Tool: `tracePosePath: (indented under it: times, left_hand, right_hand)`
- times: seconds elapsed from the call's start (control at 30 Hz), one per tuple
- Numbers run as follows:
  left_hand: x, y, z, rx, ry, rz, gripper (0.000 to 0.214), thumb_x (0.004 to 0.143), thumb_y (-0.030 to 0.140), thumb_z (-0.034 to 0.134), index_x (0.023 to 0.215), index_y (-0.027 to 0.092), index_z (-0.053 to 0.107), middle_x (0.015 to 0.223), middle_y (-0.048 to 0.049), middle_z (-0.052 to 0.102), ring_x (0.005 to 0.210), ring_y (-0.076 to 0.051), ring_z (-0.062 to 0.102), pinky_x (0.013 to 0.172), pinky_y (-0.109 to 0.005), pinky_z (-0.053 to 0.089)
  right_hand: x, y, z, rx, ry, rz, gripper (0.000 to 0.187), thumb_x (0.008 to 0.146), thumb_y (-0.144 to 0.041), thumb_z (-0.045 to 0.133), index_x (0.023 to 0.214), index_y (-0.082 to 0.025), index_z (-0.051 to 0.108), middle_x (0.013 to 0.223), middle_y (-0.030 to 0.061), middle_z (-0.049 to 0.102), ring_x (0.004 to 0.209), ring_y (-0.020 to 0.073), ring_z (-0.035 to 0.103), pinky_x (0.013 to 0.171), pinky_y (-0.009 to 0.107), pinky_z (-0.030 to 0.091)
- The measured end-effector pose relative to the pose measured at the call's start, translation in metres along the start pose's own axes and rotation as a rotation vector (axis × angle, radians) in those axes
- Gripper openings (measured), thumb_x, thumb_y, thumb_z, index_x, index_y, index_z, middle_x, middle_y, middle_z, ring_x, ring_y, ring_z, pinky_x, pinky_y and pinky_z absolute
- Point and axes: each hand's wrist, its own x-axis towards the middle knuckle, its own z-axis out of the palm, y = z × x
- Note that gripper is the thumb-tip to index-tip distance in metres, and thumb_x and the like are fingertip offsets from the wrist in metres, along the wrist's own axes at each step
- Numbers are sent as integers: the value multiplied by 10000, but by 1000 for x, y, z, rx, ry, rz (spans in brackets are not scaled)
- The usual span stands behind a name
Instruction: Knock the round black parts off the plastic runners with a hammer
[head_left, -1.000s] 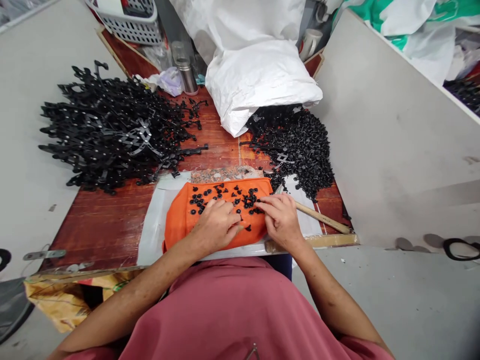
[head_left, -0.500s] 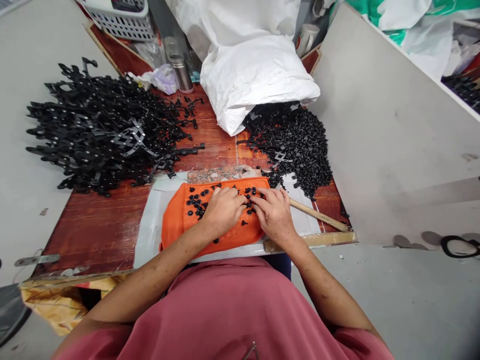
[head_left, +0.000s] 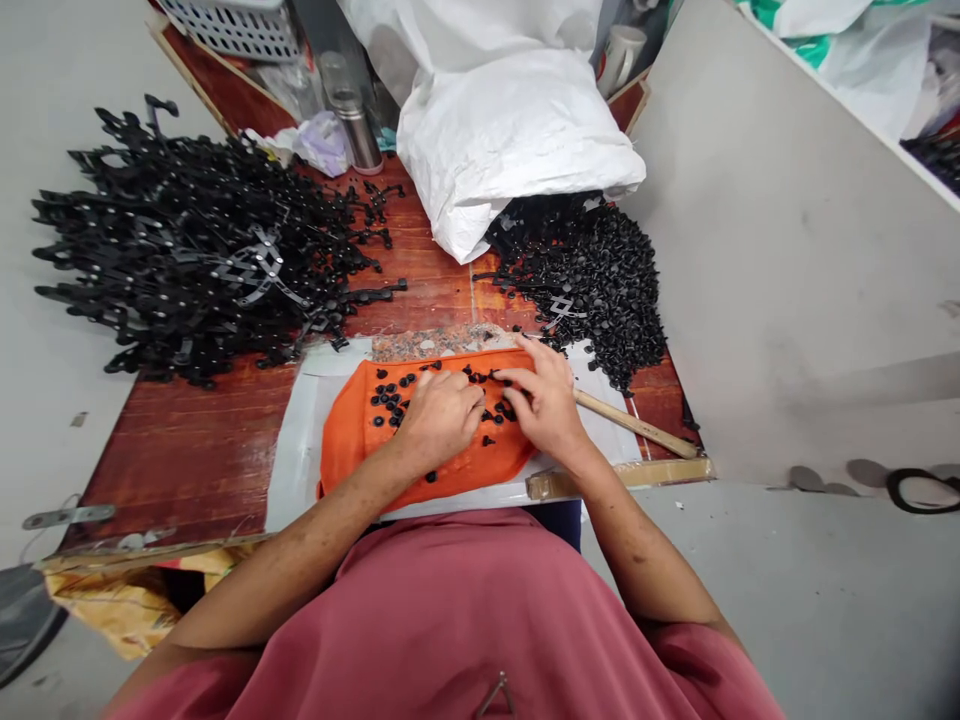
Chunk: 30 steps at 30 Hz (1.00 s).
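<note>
An orange cloth point(head_left: 352, 440) lies in front of me with several small black round plastic pieces point(head_left: 386, 398) scattered over it. My left hand point(head_left: 441, 415) rests on the middle of the cloth, its fingers curled closed; whatever they hold, if anything, is hidden. Just to its right, my right hand point(head_left: 551, 405) has its fingers spread, the index finger and thumb close to a few black pieces at the cloth's right side. Behind that hand, a heap of small black pieces point(head_left: 611, 290) spills from a white sack point(head_left: 517, 130).
A large pile of black jointed plastic parts point(head_left: 187, 250) covers the table's left back. A wooden-handled tool point(head_left: 637, 425) lies right of the cloth. At the back stand a steel flask point(head_left: 360, 135) and a mug point(head_left: 621, 58). Grey panels point(head_left: 795, 260) flank the table point(head_left: 180, 450).
My right hand has opened out, its fingers spreading and reaching a little farther up the cloth. The left hand stays in nearly the same place, fingers curled. The view has shifted slightly.
</note>
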Motion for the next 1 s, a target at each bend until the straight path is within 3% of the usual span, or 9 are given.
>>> tracePosePath:
  times: [0.07,0.13,0.37,0.57,0.73,1.0]
  left_hand:
    - [-2,1,-1,-32,23,3,221,978,248,533,913,186,735,895,-82,690,912,-255,604,828,-416,369]
    - [-5,3,-1,-45,26,15,193,970,262,561,948,194,740,899,-77,693,921,-256,605,833,-417,370]
    - [-13,5,1,9,-25,47,223,978,285,566,887,209,755,877,-77,682,900,-258,595,814,-420,372]
    - [-3,12,-1,-16,32,86,207,987,323,579,944,219,754,892,-63,665,922,-249,586,847,-422,369]
    - [14,24,7,4,31,130,206,978,292,582,903,206,753,896,-75,676,910,-251,586,835,-421,358]
    - [8,28,20,-11,132,178,231,997,272,573,830,194,713,831,-55,668,838,-221,544,807,-404,328]
  right_hand:
    - [-9,8,-11,21,118,13,230,961,-189,597,1075,-259,783,1461,102,612,1389,289,493,1182,549,344]
    - [-20,13,-19,-18,158,15,189,963,-206,609,1011,-258,784,1386,100,656,1332,291,536,1167,554,361]
    - [-46,2,-10,-168,10,-81,151,965,-246,646,1007,-284,786,1438,88,635,1409,314,472,1237,625,200]
    - [-49,-3,-8,-177,-8,-2,110,936,-209,662,895,-259,751,1459,72,626,1442,319,436,1246,643,126]
    - [-56,-5,-12,-85,-63,103,126,848,-140,697,789,-251,713,1476,64,599,1446,341,413,1213,665,167]
    - [-49,8,-14,-141,129,111,84,924,-243,698,964,-272,766,1257,82,687,1211,295,555,1156,571,317]
